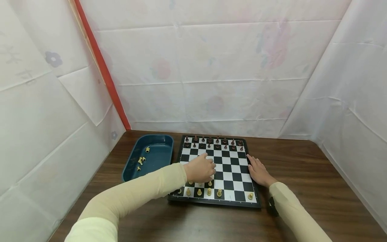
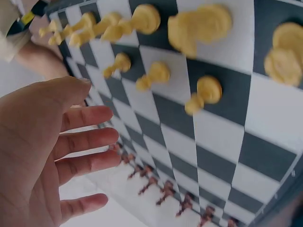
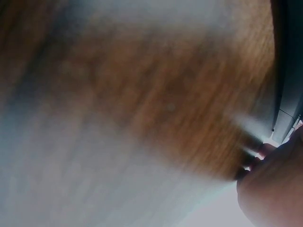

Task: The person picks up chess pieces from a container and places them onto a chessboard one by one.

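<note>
My left hand (image 1: 199, 168) hovers over the chessboard (image 1: 237, 186), holding nothing; its fingers are loosely extended in the left wrist view. Close to it stand three cream pawns, one pawn (image 2: 204, 94) nearest the board's left side. Behind them is a row of larger cream pieces, among them a knight (image 2: 201, 28). Part of the near-left board is hidden by this hand in the head view. My right hand (image 1: 260, 172) rests along the board's right edge, fingers straight, and grips no piece. Dark red pieces (image 1: 217, 141) fill the two far rows.
A dark blue tray (image 1: 164, 143) stands left of the board, with several cream chess pieces (image 1: 140, 160) lying in it. A lone cream rook (image 1: 250, 196) occupies the near right corner square. White patterned sheets (image 1: 211, 67) enclose the brown wooden table (image 1: 290, 158).
</note>
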`<state>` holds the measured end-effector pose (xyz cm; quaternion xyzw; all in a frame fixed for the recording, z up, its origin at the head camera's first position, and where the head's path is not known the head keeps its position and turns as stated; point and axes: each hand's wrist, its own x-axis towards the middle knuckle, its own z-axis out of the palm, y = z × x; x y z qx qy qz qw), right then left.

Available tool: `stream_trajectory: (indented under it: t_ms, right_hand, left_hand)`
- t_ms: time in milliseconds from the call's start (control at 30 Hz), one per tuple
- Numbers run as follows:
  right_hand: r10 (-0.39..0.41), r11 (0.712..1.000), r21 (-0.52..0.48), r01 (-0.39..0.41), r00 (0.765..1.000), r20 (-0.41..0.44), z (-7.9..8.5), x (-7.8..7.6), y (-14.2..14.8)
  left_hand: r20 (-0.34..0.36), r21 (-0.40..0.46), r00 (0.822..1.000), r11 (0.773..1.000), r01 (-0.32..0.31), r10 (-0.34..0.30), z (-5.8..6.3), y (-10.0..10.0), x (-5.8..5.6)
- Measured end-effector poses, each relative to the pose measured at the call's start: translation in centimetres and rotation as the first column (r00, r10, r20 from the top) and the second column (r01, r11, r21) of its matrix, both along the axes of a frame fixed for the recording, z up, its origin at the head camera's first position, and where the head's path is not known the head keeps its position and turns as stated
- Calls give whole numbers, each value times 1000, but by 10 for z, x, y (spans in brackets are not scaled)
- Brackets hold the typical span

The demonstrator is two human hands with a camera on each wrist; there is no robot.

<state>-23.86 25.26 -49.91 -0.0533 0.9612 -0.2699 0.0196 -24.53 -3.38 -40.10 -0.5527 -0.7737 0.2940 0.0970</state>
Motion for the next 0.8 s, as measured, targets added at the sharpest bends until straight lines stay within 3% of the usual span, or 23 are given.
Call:
stream_trajectory:
  t_ms: [167,367,633,800]
  right_hand:
    - [1,1000,7,-1,1000,1,0,0,0]
    - [1,1000,6,-1,1000,0,-1,-1,0]
    - [-16,1000,15,17,1000,-6,0,-1,6]
    - [-16,1000,11,16,1000,11,2,0,6]
  left_hand:
    - [-4,30,999,998,-54,54,13,-14,-11]
    - [10,35,984,984,-176,176,25,-44,-29]
    - [45,55,933,932,-359,357,24,-82,-63]
    - [64,86,904,900,-426,422,21,-111,-82]
